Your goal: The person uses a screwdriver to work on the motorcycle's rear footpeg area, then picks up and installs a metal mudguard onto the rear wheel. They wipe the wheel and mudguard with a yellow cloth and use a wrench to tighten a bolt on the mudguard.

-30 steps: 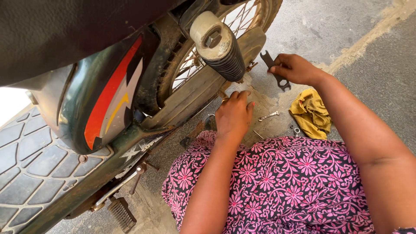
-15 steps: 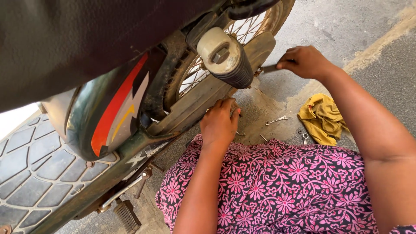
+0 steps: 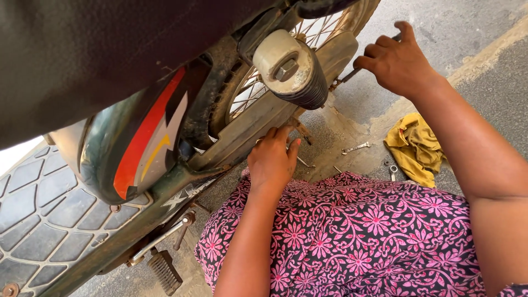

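I look down beside a motorcycle's rear wheel [image 3: 258,93]. My left hand [image 3: 273,159] rests against the grey chain cover [image 3: 258,129] under the wheel, fingers bent onto its lower edge; what it holds is hidden. My right hand [image 3: 397,58] is raised by the rear end of the chain cover, closed on a dark metal spanner [image 3: 347,76] whose far end reaches in near the wheel axle. A grey passenger footpeg [image 3: 291,69] with ribbed rubber juts out between the two hands.
A yellow rag [image 3: 415,146] lies on the concrete to the right, with a small spanner [image 3: 356,148] and a socket [image 3: 393,170] near it. My pink flowered skirt [image 3: 352,236] covers my lap. The dark seat and green side panel [image 3: 137,143] fill the left.
My right hand carried the spanner from out in the open in to the wheel's rear end. My left hand shifted up against the chain cover. The view moved closer.
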